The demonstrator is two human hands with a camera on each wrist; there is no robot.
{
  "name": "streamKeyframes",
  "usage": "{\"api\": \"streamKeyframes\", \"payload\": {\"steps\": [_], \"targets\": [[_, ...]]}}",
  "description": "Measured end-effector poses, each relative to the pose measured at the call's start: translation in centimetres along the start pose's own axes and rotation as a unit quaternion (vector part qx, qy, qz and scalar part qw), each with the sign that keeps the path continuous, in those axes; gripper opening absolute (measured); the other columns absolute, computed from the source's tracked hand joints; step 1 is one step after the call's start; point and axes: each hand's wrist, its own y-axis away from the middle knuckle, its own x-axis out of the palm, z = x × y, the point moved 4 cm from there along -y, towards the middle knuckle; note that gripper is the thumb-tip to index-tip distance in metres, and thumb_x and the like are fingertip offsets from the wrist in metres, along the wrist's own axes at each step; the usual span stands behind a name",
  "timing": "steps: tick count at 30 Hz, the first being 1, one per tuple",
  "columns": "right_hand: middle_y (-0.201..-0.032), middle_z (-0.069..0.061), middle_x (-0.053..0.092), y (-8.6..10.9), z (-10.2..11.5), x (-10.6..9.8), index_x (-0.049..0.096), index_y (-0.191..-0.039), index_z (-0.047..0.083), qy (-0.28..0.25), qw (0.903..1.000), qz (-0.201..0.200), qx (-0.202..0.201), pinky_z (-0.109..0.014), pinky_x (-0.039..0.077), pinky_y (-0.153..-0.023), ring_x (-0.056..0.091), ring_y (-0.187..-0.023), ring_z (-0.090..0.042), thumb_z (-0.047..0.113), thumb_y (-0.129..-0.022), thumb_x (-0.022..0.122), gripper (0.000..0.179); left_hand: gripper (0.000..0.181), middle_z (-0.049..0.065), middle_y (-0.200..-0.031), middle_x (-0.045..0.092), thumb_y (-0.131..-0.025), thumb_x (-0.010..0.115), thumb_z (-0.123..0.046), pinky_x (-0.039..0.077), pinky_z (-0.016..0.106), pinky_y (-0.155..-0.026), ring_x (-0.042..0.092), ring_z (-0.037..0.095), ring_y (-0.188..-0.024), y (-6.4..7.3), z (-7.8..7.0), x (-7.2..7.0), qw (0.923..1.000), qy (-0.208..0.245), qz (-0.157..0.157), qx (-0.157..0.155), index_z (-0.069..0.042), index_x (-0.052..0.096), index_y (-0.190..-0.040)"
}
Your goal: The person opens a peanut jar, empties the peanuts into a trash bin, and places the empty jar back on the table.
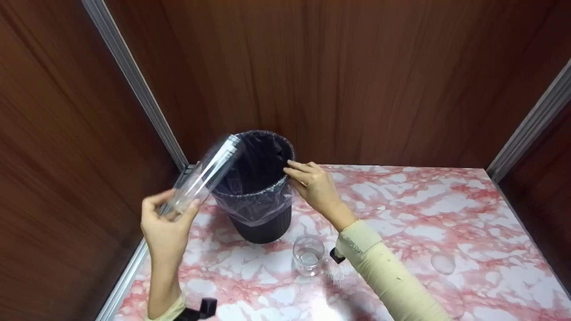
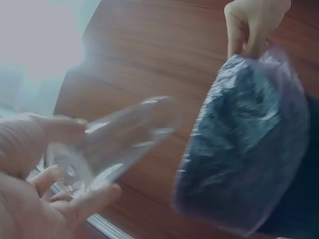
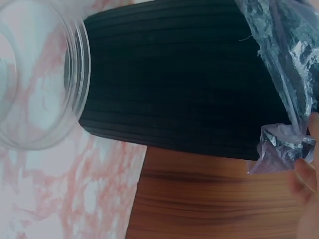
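My left hand [image 1: 167,227] holds a tall clear cup [image 1: 203,176] near its base, with the cup tilted and its mouth end over the left side of a dark trash can [image 1: 263,227]. In the left wrist view the cup [image 2: 124,139] is see-through, with the thumb and fingers around its lower end. A translucent purplish trash bag [image 1: 254,207] lines the can and folds over its rim. My right hand [image 1: 314,185] pinches the bag at the right side of the rim; in the right wrist view the fingertips [image 3: 305,174] touch a gathered corner of it.
A short clear glass [image 1: 308,256] stands on the pink-and-white marbled table [image 1: 401,209], in front of the can and near the right wrist. Brown wood panels [image 1: 357,80] rise behind and at both sides, with metal strips [image 1: 138,84] at the corners. A round clear patch [image 1: 443,263] shows at right.
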Motion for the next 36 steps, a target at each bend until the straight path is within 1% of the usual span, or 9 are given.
{"api": "streamKeyframes", "payload": {"steps": [3, 5, 12, 15, 16, 21, 24, 30, 36], "targets": [[-0.134, -0.009, 0.058, 0.5, -0.3, -0.3, 0.066, -0.126, 0.009, 0.004, 1.0000, -0.001, 0.004, -0.040, 0.054, -0.086, 0.063, -0.107, -0.026, 0.009, -0.084, 0.076, 0.044, 0.033, 0.009, -0.102, 0.056, -0.083, 0.069, 0.010, 0.054, 0.020, -0.058, 0.059, 0.012, -0.067, 1.1, 1.9, 0.1, 0.9892, 0.133, 0.007, -0.061, 0.002, 0.046, -0.106], [-0.140, -0.011, 0.052, 1.1, -0.5, -1.0, 0.059, -0.134, 0.008, -0.005, 0.9997, -0.016, 0.020, -0.038, 0.056, -0.079, 0.065, -0.098, -0.024, 0.006, -0.083, 0.076, 0.053, 0.027, 0.011, -0.106, 0.060, -0.090, 0.063, 0.005, 0.053, 0.017, -0.056, 0.064, 0.014, -0.073, 2.1, 3.4, 0.4, 0.9557, 0.265, 0.047, -0.120, 0.000, 0.043, -0.108], [-0.142, -0.008, 0.050, 5.5, -0.2, -5.1, 0.055, -0.139, 0.010, -0.078, 0.9879, -0.082, 0.106, -0.024, 0.056, -0.059, 0.065, -0.084, -0.015, -0.001, -0.082, 0.075, 0.062, 0.042, 0.023, -0.138, 0.042, -0.106, 0.034, -0.018, 0.026, 0.040, -0.111, 0.039, 0.047, -0.130, 7.7, 6.9, 2.3, 0.6936, 0.627, 0.260, -0.241, -0.004, 0.037, -0.145], [-0.132, -0.015, 0.056, 7.1, 1.4, -7.5, 0.060, -0.130, 0.002, -0.101, 0.9790, -0.119, 0.131, -0.021, 0.056, -0.060, 0.063, -0.092, -0.019, -0.011, -0.080, 0.072, 0.053, 0.047, 0.021, -0.145, 0.038, -0.106, 0.033, -0.018, 0.012, 0.039, -0.114, 0.030, 0.043, -0.137, 10.1, 7.7, 3.1, 0.6143, 0.674, 0.336, -0.234, -0.005, 0.029, -0.151], [-0.128, -0.018, 0.058, 7.6, 2.0, -8.2, 0.061, -0.126, -0.001, -0.104, 0.9761, -0.132, 0.137, -0.021, 0.056, -0.060, 0.063, -0.093, -0.019, -0.015, -0.078, 0.071, 0.051, 0.049, 0.019, -0.146, 0.037, -0.106, 0.036, -0.018, 0.011, 0.038, -0.115, 0.029, 0.041, -0.138, 10.8, 8.0, 3.5, 0.6058, 0.673, 0.358, -0.229, -0.005, 0.027, -0.152], [-0.110, -0.027, 0.060, 10.3, 3.9, -11.7, 0.064, -0.111, -0.013, -0.098, 0.9590, -0.206, 0.168, -0.015, 0.053, -0.061, 0.062, -0.086, -0.015, -0.026, -0.074, 0.064, 0.040, 0.051, 0.016, -0.144, 0.042, -0.104, 0.044, -0.016, 0.023, 0.036, -0.116, 0.038, 0.030, -0.133, 13.8, 9.6, 5.3, 0.6243, 0.619, 0.435, -0.195, 0.000, 0.029, -0.149], [-0.105, -0.031, 0.059, 12.1, 4.5, -13.0, 0.064, -0.108, -0.015, -0.090, 0.9501, -0.234, 0.186, -0.015, 0.053, -0.061, 0.061, -0.083, -0.019, -0.025, -0.075, 0.061, 0.034, 0.044, 0.014, -0.138, 0.049, -0.100, 0.046, -0.005, 0.034, 0.035, -0.109, 0.046, 0.025, -0.125, 15.0, 10.3, 6.0, 0.6751, 0.562, 0.443, -0.181, -0.001, 0.040, -0.143], [-0.105, -0.032, 0.056, 14.9, 5.6, -14.7, 0.061, -0.106, -0.018, -0.071, 0.9416, -0.237, 0.229, -0.013, 0.052, -0.062, 0.058, -0.080, -0.017, -0.027, -0.077, 0.057, 0.030, 0.052, 0.020, -0.123, 0.055, -0.082, 0.063, 0.008, 0.043, 0.034, -0.103, 0.054, 0.029, -0.113, 15.7, 11.5, 7.0, 0.8519, 0.274, 0.416, -0.163, 0.010, 0.047, -0.131], [-0.101, -0.031, 0.057, 17.6, 6.1, -15.7, 0.061, -0.104, -0.019, -0.046, 0.9339, -0.230, 0.270, -0.012, 0.051, -0.057, 0.058, -0.075, -0.013, -0.031, -0.074, 0.057, 0.033, 0.061, 0.026, -0.122, 0.056, -0.077, 0.080, -0.003, 0.045, 0.037, -0.101, 0.056, 0.036, -0.113, 16.3, 13.3, 8.0, 0.9005, 0.068, 0.398, -0.162, 0.007, 0.048, -0.128]]}}
